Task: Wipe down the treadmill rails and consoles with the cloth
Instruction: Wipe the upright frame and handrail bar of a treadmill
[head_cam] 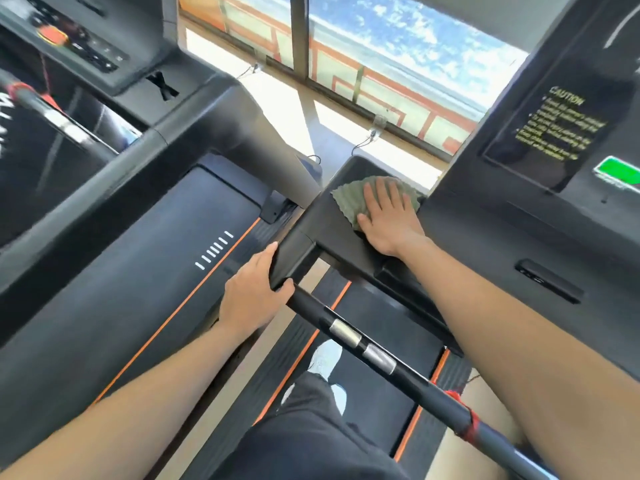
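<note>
Head view, centre: right grip (pixel 388 220), fingers flat, presses the cloth (pixel 349 199), seemingly soft and light, on the console (pixel 322 221); left grip (pixel 251 289) clamps the rail (pixel 318 310).

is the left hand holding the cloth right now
No, the green cloth lies under the flat right hand, while the left hand grips the handrail.

Green cloth (pixel 349 199) spread flat on the black console (pixel 325 216) corner; black rail (pixel 388 358) slants below.
</note>
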Tool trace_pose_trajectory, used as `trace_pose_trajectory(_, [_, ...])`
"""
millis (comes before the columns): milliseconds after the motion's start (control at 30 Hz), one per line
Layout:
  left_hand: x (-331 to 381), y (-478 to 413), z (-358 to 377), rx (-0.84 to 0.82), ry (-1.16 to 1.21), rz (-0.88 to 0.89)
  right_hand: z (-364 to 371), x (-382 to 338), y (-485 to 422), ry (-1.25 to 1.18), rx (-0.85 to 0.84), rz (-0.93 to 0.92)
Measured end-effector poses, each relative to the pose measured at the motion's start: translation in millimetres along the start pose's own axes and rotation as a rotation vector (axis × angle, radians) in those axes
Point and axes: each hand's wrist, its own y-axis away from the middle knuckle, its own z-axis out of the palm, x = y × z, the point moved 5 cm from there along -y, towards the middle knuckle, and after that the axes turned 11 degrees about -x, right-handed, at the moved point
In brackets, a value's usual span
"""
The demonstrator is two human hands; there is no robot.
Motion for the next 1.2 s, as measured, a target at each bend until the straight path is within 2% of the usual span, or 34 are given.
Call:
trace_pose_trajectory(167, [8,5,-2,0.010,-0.031,0.011,25,-8,39,0.094,0.055,-0.023])
trace_pose_trajectory(400, [11,9,-3,0.026,-0.069,0.034,43,-34,79,0.002,0.137,-0.080])
trace_pose_trajectory(567, [11,8,-3,0.027,-0.083,0.040,55,-54,97,-0.043,0.134,-0.108])
trace_pose_trajectory(733, [10,6,-2,0.018,-0.085,0.047,62,-77,88,-0.037,0.138,-0.128])
trace_pose_trajectory(1200, [3,-1,4,0.036,-0.080,0.047,32,-78,25,-0.178,0.137,0.044])
